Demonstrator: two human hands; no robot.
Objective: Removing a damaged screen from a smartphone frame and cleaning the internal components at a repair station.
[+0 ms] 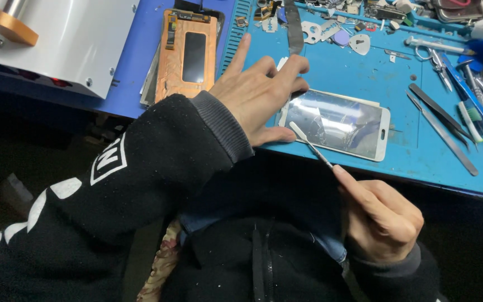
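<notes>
One white smartphone (339,124) with a cracked, reflective glass face is laid flat near the front edge of a blue work mat (364,72), its length running left to right. Its left end is pinned by the left hand (255,95), whose fingers are spread: thumb and two fingers are pressed against the phone's end, while the forefinger is lifted and pointed away. A thin metal spudger (310,145) is pinched in the right hand (381,218), which is closed around the handle below the mat's edge; the flat tip is laid on the glass at the phone's lower left corner, just beside the left thumb. Both wrists are covered by black sleeves (157,168).

Left of the mat, a copper-coloured phone midframe (186,53) is stacked on other flat parts. At the far left a white machine housing (68,39) is seen. Tweezers (441,132), screwdrivers and other hand tools are scattered along the mat's right side, well apart from the phone, and small parts are strewn along its far edge.
</notes>
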